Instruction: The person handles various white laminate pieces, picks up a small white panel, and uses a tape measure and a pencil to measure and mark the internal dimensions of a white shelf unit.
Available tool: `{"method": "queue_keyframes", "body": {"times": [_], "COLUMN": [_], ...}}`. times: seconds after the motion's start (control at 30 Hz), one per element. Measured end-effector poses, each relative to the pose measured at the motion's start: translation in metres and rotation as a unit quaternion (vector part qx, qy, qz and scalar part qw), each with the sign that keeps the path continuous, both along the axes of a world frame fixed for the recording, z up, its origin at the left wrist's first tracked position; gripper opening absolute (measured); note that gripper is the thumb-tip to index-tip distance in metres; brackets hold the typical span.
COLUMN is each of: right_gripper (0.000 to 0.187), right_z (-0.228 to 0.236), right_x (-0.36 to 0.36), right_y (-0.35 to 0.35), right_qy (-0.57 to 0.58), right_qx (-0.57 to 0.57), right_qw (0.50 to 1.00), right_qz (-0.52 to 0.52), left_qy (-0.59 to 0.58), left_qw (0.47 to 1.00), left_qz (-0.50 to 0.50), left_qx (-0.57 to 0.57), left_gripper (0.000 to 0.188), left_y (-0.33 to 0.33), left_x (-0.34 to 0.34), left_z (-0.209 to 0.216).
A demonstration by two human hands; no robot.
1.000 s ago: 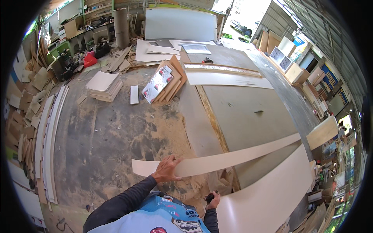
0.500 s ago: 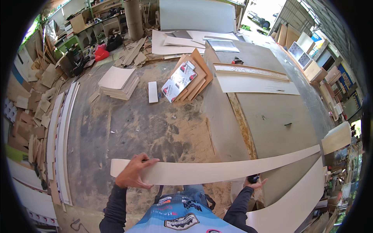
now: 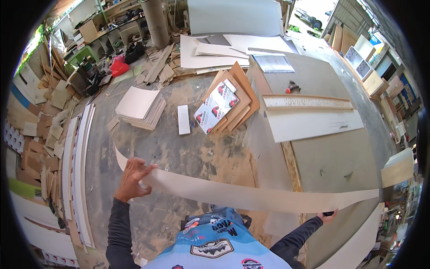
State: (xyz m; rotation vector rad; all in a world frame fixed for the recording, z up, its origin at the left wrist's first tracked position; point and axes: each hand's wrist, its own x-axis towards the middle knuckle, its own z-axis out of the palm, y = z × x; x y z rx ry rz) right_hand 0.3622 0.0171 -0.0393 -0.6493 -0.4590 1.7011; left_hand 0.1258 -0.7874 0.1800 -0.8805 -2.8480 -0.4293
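A long, thin pale board strip [image 3: 242, 192] stretches across in front of me, bowed along its length. Near its left end, my left hand [image 3: 133, 179] pinches it between thumb and fingers. Below the strip's right part is my right hand [image 3: 330, 217], partly hidden by the strip, closed round a small black object [image 3: 328, 213] whose kind I cannot make out. The strip's right end reaches over the workbench [image 3: 331, 166], where a larger pale sheet [image 3: 358, 242] lies at the near right.
On the bench are a red-and-black power tool [image 3: 293, 86], a narrow wooden strip [image 3: 309, 102] and a white panel [image 3: 316, 125]. Stacked boards [image 3: 136, 103], a white block [image 3: 183, 119] and leaning panels [image 3: 219, 105] stand on the dusty floor. Long strips [image 3: 78, 179] lie left.
My left hand has lifted and shifted slightly left and away from me, with the strip bending more. The right hand has moved right along the strip with the black object.
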Motion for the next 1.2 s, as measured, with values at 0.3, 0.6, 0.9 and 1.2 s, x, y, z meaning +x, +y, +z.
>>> {"method": "queue_keyframes", "body": {"times": [0.3, 0.6, 0.9, 1.2], "right_gripper": [0.044, 0.037, 0.033, 0.035], "right_z": [0.115, 0.357, 0.466, 0.440], "right_x": [-0.084, -0.311, -0.611, -0.919], "right_y": [0.148, -0.043, -0.200, -0.371], "right_qy": [-0.165, -0.594, -0.184, -0.121], "right_qx": [0.315, 0.488, 0.657, 0.692], "right_qw": [0.924, 0.289, 0.602, 0.676], "right_qz": [-0.139, -0.570, -0.416, -0.224], "left_qy": [0.024, -0.026, 0.013, 0.049], "left_qw": [0.994, 0.985, 0.966, 0.896], "left_qz": [0.101, 0.150, 0.213, 0.394], "left_qx": [0.019, 0.079, 0.146, 0.199], "left_gripper": [0.084, 0.099, 0.097, 0.094], "left_y": [-0.088, -0.165, -0.236, -0.304], "left_x": [-0.141, -0.307, -0.474, -0.573], "left_z": [-0.064, -0.188, -0.193, -0.233]}}
